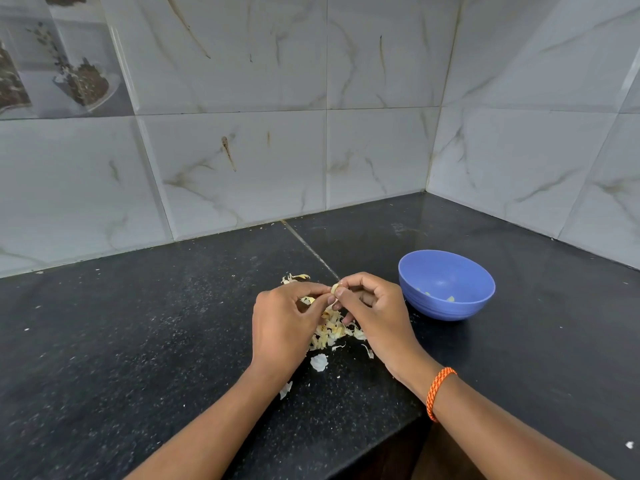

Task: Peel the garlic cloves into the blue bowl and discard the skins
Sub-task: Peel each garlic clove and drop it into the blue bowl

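While both hands pinch garlic clove [334, 289], fingers curled

Your two hands meet over the middle of the black counter [138, 341], the left hand [280, 327] and right hand [374, 317] fingertip to fingertip, so nothing passes between them. Directly under and just near of them lies the heap of garlic skins [332, 332], with stray flakes trailing toward the near edge. To the right, the blue bowl [446, 285] sits just beside your right hand; only a narrow strip of counter separates them. Beyond the bowl the tiled wall [519, 150] closes the right and far sides into a corner. The broad stretch of counter to your left is open, dusted only with crumbs, as is the near right part past your wrist.
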`<state>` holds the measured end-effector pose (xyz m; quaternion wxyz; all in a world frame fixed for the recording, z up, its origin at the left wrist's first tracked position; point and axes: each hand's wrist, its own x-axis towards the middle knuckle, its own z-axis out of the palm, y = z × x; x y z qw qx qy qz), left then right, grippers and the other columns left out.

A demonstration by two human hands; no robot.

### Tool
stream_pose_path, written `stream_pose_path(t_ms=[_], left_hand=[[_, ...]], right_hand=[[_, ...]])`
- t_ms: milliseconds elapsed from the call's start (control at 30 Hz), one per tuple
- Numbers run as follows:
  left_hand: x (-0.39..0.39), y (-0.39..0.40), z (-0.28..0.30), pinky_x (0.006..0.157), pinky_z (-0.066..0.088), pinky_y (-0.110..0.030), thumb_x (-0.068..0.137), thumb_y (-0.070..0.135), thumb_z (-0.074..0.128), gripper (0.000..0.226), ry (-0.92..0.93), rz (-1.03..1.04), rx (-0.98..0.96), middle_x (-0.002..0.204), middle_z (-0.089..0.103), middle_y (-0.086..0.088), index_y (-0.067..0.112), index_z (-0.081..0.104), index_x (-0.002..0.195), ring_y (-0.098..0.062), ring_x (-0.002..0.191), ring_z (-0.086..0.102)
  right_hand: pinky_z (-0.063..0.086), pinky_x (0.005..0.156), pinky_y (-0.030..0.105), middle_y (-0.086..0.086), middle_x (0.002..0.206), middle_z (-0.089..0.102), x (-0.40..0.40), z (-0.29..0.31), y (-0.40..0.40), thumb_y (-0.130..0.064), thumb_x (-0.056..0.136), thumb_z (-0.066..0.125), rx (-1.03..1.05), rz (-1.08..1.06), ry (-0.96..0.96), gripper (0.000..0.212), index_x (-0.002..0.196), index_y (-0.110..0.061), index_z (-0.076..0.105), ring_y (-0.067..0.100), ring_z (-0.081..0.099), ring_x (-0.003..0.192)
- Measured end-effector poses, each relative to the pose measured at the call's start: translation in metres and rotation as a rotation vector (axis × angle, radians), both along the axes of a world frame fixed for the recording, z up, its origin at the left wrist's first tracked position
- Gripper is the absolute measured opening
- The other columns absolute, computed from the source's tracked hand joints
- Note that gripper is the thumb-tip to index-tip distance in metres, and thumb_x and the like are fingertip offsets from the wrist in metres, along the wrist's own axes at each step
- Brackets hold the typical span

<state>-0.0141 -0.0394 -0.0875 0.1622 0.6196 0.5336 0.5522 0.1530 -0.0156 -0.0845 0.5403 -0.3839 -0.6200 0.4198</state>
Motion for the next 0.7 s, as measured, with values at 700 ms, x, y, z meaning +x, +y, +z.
stream_pose_path(t_ms=[700], left_hand=[[0.0025, 0.0025, 0.0008, 0.077, 0.064, -0.029, 0.091, 0.012, 0.086, 0.020, 0.099, 0.007, 0.073, 0.090, 0.080, 0.020, 0.027, 0.087, 0.104, 0.003, 0.082, 0.074]], right_hand=[[0.066, 0.073, 0.033, 0.008, 0.085, 0.081, -0.0011, -0.0022, -0.0021, 0.001, 0.098, 0.073, 0.066, -0.022, -0.015, 0.007, 0.101, -0.003, 0.077, 0.023, 0.079, 0.078]])
